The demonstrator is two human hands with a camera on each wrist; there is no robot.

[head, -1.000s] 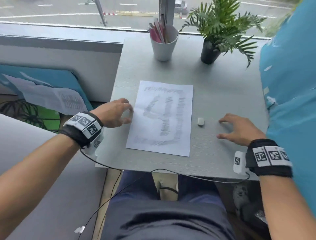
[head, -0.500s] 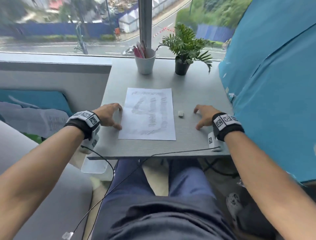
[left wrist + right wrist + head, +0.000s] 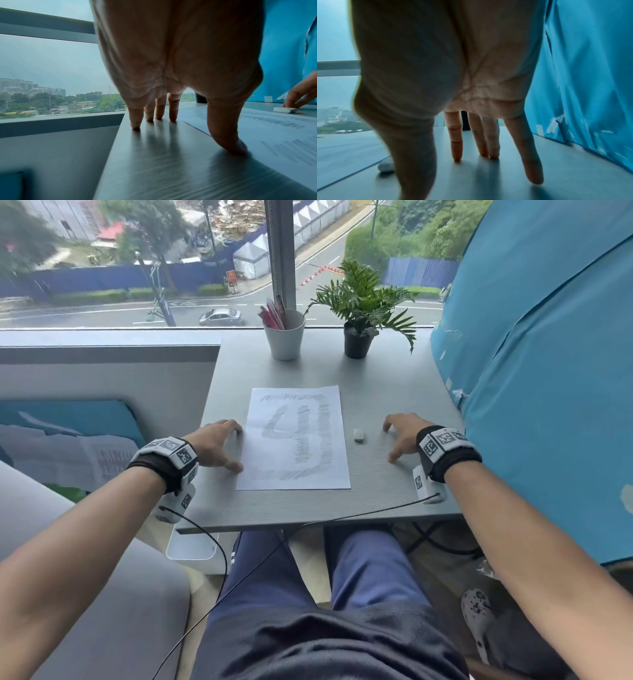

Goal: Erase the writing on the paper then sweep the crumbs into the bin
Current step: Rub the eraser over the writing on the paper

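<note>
Paper (image 3: 296, 440) scribbled, flat on desk (image 3: 376, 392); eraser (image 3: 358, 435) beside it; left hand (image 3: 214, 447), right hand (image 3: 402, 436) empty, fingertips down

Left hand (image 3: 214, 447) and right hand (image 3: 401, 436) apart, palms down, fingers spread, empty.

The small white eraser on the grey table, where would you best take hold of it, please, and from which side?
Probably pinch the small white eraser across its two long sides, from above. It lies flat and free on the grey table, between the pencil-shaded sheet of paper and the right hand, which rests beside it with nothing between.
</note>
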